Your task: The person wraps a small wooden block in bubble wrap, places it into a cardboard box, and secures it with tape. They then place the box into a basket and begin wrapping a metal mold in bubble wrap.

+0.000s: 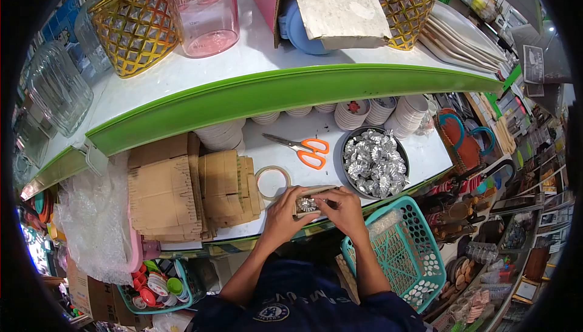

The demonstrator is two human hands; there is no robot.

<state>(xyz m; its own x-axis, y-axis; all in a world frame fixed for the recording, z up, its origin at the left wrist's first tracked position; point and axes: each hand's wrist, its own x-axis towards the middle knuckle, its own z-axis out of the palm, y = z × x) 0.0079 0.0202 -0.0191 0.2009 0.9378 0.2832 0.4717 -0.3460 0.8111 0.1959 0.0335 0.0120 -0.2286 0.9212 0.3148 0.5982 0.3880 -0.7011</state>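
At the shelf's front edge, my left hand (283, 215) is wrapped around the left side of a small cardboard box (299, 213). Inside the box lie shiny fluted metal tart moulds (306, 204). My right hand (345, 212) is closed at the box's right side, with its fingertips over the opening; whether they also pinch a mould is hidden. Just beyond my right hand stands a dark round pan (344, 171) heaped with loose tart moulds (375, 163). A roll of tape (259, 187) lies behind my left hand, and orange-handled scissors (311, 159) rest farther back.
Stacks of folded cardboard (161, 192) stand at left beside bubble wrap (100, 216). A green-edged upper shelf (291, 88) overhangs the work surface. White bowls (410, 115) are stacked at the back. A teal basket (388, 244) sits below at right, another basket (193, 283) at lower left.
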